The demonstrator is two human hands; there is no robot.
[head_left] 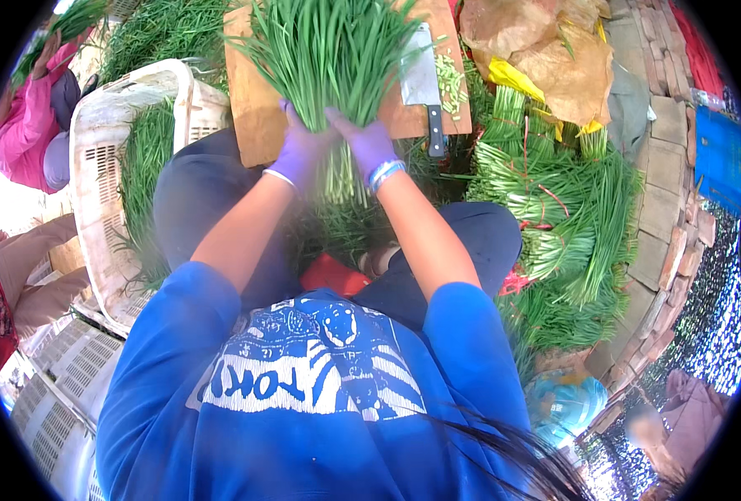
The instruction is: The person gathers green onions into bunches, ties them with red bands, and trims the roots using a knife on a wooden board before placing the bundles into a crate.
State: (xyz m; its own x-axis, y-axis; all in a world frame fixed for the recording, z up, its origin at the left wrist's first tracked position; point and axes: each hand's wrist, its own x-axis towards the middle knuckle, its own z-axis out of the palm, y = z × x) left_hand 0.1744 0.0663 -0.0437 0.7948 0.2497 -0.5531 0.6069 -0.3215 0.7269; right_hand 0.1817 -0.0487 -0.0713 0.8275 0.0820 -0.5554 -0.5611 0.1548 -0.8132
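Both my hands, in purple gloves, are closed round one large bunch of garlic chives (333, 58). My left hand (301, 150) grips its left side and my right hand (365, 144) its right side, low on the stems. The green leaves fan out away from me over a wooden cutting board (253, 125), while the pale stem ends point toward my lap. Right of the bunch, a cleaver (419, 71) with a black handle lies on the board. Short cut stem pieces (450, 83) are scattered beside its blade.
Tied chive bundles (546, 209) are piled on my right, partly under brown sheets (537, 50). A white plastic basket (95, 209) with loose chives stands on my left. Brick edging (667, 184) runs along the far right. Another person in pink (32, 125) holds greens at upper left.
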